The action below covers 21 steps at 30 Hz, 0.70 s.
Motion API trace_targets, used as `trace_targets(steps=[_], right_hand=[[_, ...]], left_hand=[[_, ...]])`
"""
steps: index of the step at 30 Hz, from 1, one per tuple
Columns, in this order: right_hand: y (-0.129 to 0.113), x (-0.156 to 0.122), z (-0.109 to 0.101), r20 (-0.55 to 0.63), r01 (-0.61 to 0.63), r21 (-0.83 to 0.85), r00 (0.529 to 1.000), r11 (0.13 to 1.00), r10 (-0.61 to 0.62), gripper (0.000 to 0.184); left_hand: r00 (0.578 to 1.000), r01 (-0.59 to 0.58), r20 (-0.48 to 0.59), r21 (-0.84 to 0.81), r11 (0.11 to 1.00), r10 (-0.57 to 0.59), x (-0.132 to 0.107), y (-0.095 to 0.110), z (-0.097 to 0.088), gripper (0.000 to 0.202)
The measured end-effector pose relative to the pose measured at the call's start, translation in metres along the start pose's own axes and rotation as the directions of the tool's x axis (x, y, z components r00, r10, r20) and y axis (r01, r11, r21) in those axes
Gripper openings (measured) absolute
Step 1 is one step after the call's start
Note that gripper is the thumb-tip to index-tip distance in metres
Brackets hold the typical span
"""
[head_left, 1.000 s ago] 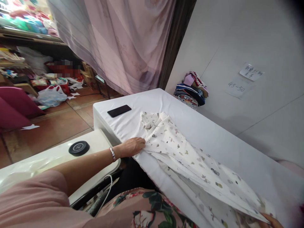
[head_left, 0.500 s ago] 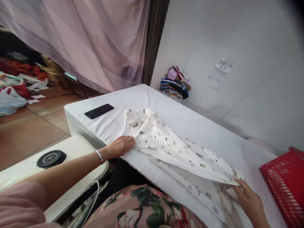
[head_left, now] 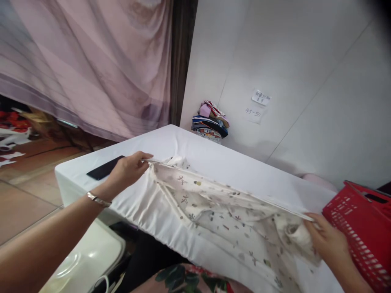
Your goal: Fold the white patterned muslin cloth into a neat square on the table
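Note:
A white cloth garment [head_left: 226,219] with small printed plants and figures lies partly on the white-covered table [head_left: 201,140], its upper edge pulled taut between my two hands. At the left end of that edge, my left hand [head_left: 131,167] pinches the fabric, raised a little above the table and close to a black phone [head_left: 105,167]. My right hand [head_left: 326,236] grips the edge's other end, with the fabric bunched and curled beside the fingers. The garment's exact kind is hard to tell from its folds.
Against the wall stands a stack of folded clothes [head_left: 210,122]. A red plastic basket [head_left: 360,228] is at the table's right end. Pink curtains [head_left: 106,61] hang behind the table, and a white stool-like surface [head_left: 97,244] stands at lower left.
My left hand has lifted its end of the cloth up and away from the table's front edge, beside the phone. The cloth's near side now shows its inner face. The view has shifted.

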State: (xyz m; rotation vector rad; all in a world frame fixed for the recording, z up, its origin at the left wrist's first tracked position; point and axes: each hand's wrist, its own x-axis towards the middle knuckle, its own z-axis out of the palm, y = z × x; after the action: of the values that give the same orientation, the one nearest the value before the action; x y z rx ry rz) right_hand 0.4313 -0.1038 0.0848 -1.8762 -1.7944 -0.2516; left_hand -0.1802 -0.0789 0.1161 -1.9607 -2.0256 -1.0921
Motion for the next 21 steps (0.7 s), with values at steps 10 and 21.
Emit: trace_targets(steps=[10, 21], right_hand=[[0.017, -0.030, 0.021, 0.164, 0.050, -0.057, 0.986, 0.997, -0.040, 0.036], [0.027, -0.046, 0.037, 0.298, -0.005, -0.027, 0.955, 1.000, 0.013, 0.036]], left_hand=[[0.973, 0.185, 0.165, -0.150, 0.971, -0.160, -0.026, -0.013, 0.017, 0.027], [0.887, 0.452, 0.327, -0.477, 0.754, -0.325, -0.037, -0.023, 0.044, 0.024]])
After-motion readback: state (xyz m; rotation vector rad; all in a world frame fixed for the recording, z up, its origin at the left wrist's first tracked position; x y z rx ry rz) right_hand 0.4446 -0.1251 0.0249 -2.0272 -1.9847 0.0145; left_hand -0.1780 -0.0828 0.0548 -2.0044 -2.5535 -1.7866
